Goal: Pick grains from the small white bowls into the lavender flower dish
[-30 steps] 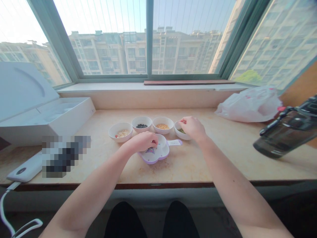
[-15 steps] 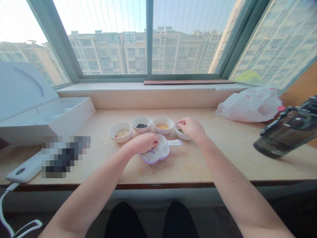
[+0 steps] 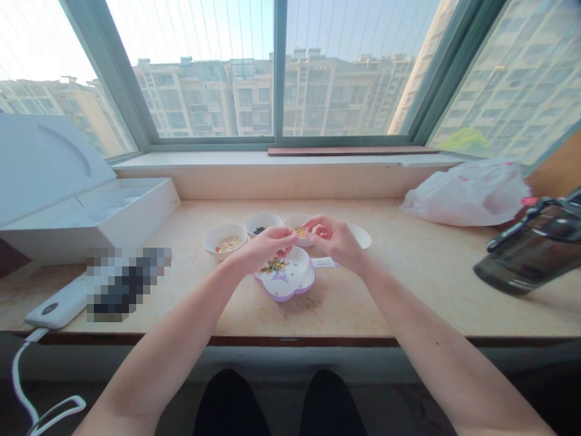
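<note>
My left hand [image 3: 267, 247] and my right hand [image 3: 331, 241] meet above a white, flower-shaped plate with a lilac rim and handle [image 3: 290, 289], their fingers curled close together. Anything small in the fingers is hidden. A mound of mixed yellow and dark grains [image 3: 273, 265] lies in the plate under my left hand. Behind stand a bowl of pale flakes [image 3: 226, 242], a bowl of black beans [image 3: 262, 223], and a bowl of yellow grain [image 3: 297, 225]. My right hand hides most of a white bowl [image 3: 361, 236].
All this stands on a beige stone counter [image 3: 408, 290] below a window. An open white box [image 3: 86, 206] is at the left, with a white power bank [image 3: 57, 309] and a blurred object [image 3: 129, 284] in front. A plastic bag [image 3: 467, 194] and dark bottle [image 3: 529, 248] are at the right.
My right hand has moved left, from the far-right bowl to above the plate. My left hand has risen slightly, and a mound of grains now shows in the plate.
</note>
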The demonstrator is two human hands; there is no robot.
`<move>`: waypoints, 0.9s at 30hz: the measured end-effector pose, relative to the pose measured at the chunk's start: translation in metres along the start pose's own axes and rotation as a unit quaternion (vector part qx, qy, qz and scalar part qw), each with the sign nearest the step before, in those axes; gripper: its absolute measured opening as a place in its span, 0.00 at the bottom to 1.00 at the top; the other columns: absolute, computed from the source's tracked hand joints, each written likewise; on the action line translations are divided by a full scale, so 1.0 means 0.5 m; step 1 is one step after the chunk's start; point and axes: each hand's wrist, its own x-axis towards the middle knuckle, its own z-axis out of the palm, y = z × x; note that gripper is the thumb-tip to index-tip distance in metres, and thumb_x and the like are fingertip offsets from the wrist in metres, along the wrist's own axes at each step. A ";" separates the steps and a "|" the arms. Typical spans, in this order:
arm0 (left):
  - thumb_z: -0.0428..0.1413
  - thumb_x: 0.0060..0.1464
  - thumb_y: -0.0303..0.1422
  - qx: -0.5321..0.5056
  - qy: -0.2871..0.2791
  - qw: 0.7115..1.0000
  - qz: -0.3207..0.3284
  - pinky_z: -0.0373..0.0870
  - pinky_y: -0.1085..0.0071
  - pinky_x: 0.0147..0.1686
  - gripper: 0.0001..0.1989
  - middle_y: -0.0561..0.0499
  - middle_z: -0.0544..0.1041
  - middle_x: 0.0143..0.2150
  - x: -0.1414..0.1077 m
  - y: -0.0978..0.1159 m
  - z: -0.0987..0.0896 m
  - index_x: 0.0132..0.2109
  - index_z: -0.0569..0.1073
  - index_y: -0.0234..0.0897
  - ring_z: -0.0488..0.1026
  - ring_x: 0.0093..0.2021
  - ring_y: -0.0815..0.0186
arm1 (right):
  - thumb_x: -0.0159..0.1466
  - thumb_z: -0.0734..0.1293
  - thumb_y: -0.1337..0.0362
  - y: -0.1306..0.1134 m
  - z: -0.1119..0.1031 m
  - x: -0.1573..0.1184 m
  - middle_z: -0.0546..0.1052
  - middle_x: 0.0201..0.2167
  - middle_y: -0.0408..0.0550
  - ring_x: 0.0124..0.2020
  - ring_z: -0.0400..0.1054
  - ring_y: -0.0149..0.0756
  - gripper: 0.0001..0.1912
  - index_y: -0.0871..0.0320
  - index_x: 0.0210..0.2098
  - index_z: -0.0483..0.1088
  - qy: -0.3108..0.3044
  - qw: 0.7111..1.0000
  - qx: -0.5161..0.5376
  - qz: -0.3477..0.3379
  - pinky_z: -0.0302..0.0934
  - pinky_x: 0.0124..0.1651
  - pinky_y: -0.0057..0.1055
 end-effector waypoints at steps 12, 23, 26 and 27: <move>0.68 0.51 0.43 -0.169 -0.032 0.984 -0.033 0.55 0.74 0.30 0.20 0.56 0.63 0.28 0.000 -0.001 0.009 0.33 0.70 0.32 0.59 0.29 0.74 | 0.60 0.74 0.52 -0.003 0.024 -0.012 0.79 0.32 0.44 0.24 0.68 0.29 0.14 0.55 0.37 0.76 -0.018 1.000 0.010 -0.003 0.60 0.27 0.28; 0.59 0.58 0.46 0.093 0.055 0.994 0.017 0.52 0.72 0.26 0.17 0.56 0.65 0.24 0.004 -0.008 -0.003 0.34 0.74 0.35 0.58 0.24 0.72 | 0.62 0.72 0.51 0.007 0.017 -0.009 0.81 0.31 0.47 0.25 0.69 0.33 0.14 0.54 0.37 0.82 0.025 0.997 -0.063 -0.020 0.63 0.29 0.32; 0.57 0.59 0.38 0.249 0.033 0.966 0.054 0.56 0.71 0.28 0.10 0.52 0.72 0.27 0.004 -0.015 -0.014 0.34 0.77 0.36 0.65 0.27 0.68 | 0.63 0.70 0.52 0.003 0.010 -0.006 0.81 0.31 0.47 0.25 0.68 0.33 0.13 0.54 0.36 0.82 0.053 0.995 -0.080 -0.020 0.64 0.31 0.33; 0.58 0.58 0.35 0.292 0.007 0.954 0.063 0.57 0.70 0.29 0.08 0.51 0.75 0.29 0.004 -0.019 -0.017 0.34 0.78 0.37 0.68 0.28 0.67 | 0.63 0.70 0.53 0.001 0.008 -0.005 0.81 0.31 0.47 0.24 0.68 0.33 0.13 0.54 0.36 0.82 0.059 0.995 -0.083 -0.023 0.64 0.32 0.33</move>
